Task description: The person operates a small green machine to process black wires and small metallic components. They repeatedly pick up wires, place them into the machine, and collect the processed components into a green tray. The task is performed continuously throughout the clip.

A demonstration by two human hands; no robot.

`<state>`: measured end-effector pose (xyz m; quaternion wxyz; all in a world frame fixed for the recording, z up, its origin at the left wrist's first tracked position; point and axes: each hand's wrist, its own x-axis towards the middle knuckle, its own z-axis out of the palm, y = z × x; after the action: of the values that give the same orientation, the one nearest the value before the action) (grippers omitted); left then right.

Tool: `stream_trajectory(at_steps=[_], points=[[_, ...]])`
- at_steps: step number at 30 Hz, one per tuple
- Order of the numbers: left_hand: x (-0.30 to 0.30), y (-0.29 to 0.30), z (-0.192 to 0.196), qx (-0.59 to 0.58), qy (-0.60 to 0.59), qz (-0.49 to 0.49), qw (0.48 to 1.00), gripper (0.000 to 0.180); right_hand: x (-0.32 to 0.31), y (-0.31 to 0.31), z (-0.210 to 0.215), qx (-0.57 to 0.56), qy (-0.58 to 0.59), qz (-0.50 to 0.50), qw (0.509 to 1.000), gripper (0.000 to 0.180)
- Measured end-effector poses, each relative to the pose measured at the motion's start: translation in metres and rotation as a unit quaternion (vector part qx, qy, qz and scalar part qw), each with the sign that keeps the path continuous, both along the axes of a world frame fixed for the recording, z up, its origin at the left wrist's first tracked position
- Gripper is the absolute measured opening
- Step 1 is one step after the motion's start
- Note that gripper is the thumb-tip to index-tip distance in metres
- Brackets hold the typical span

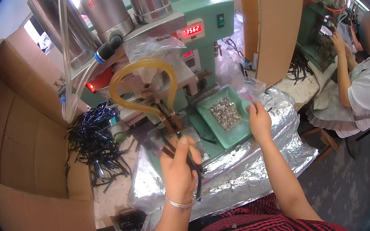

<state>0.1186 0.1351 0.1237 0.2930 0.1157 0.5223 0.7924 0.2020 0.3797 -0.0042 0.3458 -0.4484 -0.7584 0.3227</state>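
Observation:
My left hand (180, 165) is closed around a few slim black eyeglass temples (199, 191). One of them points up toward the copper-coloured clamps (169, 121) of a green machine, under a looped yellow tube (140, 65). Whether its tip touches the clamps I cannot tell. At the right rim of a green tray (220, 138), my right hand (259, 121) has its fingertips drawn together; what they hold, if anything, is hidden. Small silvery metal pieces (226, 113) lie heaped in that tray.
Dark glossy temples (96, 142) are piled to the left, beside a large open cardboard box (38, 183). Crumpled foil (230, 170) covers the bench front. Metal cylinders (106, 8) top the machine (199, 14). Upright cardboard (275, 17) stands right, with another person (365, 85) at a machine beyond.

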Motion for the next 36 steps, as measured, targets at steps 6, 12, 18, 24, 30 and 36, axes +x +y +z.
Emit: stream_trajectory(at_steps=[6, 12, 18, 24, 30, 36], points=[[0.000, 0.001, -0.011, -0.025, -0.020, -0.006, 0.999, 0.021, -0.002, 0.000, 0.003, 0.003, -0.018, -0.012, 1.000, 0.032], [0.007, -0.002, -0.012, -0.004, -0.028, -0.037, 0.999, 0.021, 0.000, -0.001, 0.004, -0.011, 0.010, 0.001, 1.000, 0.036], [0.016, -0.035, -0.008, -0.023, -0.029, -0.135, 0.990, 0.020, -0.004, -0.002, 0.004, -0.022, -0.013, -0.004, 1.000, 0.040], [-0.043, -0.103, -0.038, -0.161, 0.217, 0.154, 0.950, 0.008, 0.000, 0.001, -0.001, -0.013, 0.005, -0.004, 1.000, 0.043], [-0.121, -0.092, -0.135, -0.375, 0.387, 0.187, 0.822, 0.033, 0.003, 0.002, 0.004, -0.043, 0.031, 0.035, 0.998, 0.044], [-0.119, -0.067, -0.134, -0.437, 0.425, 0.157, 0.777, 0.047, 0.035, -0.012, 0.010, 0.032, 0.108, -0.010, 0.994, 0.040]])
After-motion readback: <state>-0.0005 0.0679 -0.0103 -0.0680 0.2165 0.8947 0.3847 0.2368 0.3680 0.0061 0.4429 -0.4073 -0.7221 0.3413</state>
